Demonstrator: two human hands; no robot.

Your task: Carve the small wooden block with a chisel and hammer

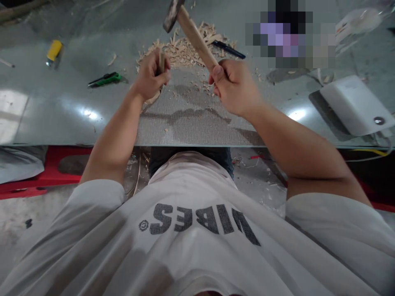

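My right hand [236, 84] is closed round the lower part of a hammer's pale wooden handle. The hammer [196, 37] is raised, its dark metal head up and to the left. Further left, my left hand [154, 74] grips an upright wooden-handled tool [162, 61]; its lower end is hidden, so its exact kind does not show. Below that hand, a pale piece of wood [153, 98] peeks out near the wrist. Wood shavings [185, 51] lie heaped just beyond both hands, with a dark pen-like tool [228, 49] at their right side.
On the glass-topped table [117, 127] lie a green and black utility knife [105, 79] and a yellow-handled item [54, 51] to the left. A white box [354, 105] with a cable stands at the right. The table's front edge runs close to my body.
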